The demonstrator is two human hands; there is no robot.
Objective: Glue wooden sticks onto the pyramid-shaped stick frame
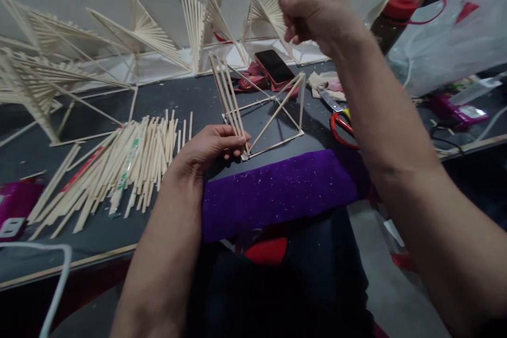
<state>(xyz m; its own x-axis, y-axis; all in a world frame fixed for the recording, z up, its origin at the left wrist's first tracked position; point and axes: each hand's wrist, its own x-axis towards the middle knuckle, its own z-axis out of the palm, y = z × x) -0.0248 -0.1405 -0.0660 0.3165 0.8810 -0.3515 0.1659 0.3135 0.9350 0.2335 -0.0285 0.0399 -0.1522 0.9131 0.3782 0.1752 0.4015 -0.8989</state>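
A small frame of thin wooden sticks (pixel 273 149) stands on the dark table, with several sticks rising side by side at its left. My left hand (pixel 224 143) pinches the lower ends of those sticks at the near left corner. Raised above the table, my right hand (pixel 307 8) is closed, its fingers curled and slightly blurred; whether it holds anything is hidden. A pile of loose sticks (pixel 137 153) lies left of my left hand. A purple cloth (pixel 277 190) lies along the table edge in front of the frame.
Several fan-shaped stick models (pixel 146 37) stand along the wall. Behind the small frame lies a phone (pixel 274 67). Scissors with red handles (pixel 341 129) rest beneath my right forearm. A red-capped bottle (pixel 390 21) and a plastic bag (pixel 455 37) are at the right.
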